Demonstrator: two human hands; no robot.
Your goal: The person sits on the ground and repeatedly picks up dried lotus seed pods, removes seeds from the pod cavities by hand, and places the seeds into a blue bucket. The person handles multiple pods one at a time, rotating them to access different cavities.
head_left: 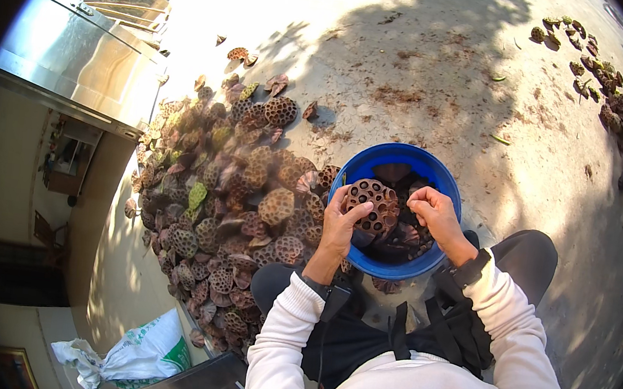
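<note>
My left hand (pixel 341 221) grips a dried brown lotus seed pod (pixel 374 206) by its edge, thumb on its face. Dark seeds sit in several of the pod's holes. To the right of the pod, my right hand (pixel 435 215) is raised with thumb and fingertips pinched together; whether a seed is between them cannot be told. Both hands are over a round blue plastic tub (pixel 395 271), which holds dark seeds and pod pieces. The tub stands between my knees.
A large heap of dried lotus pods (pixel 226 231) lies to the left. More pods (pixel 616 102) are strewn at the far right of the concrete ground (pixel 545 163). A tied white and green woven sack (pixel 146 351) is at the lower left, below a metal door panel (pixel 86 48).
</note>
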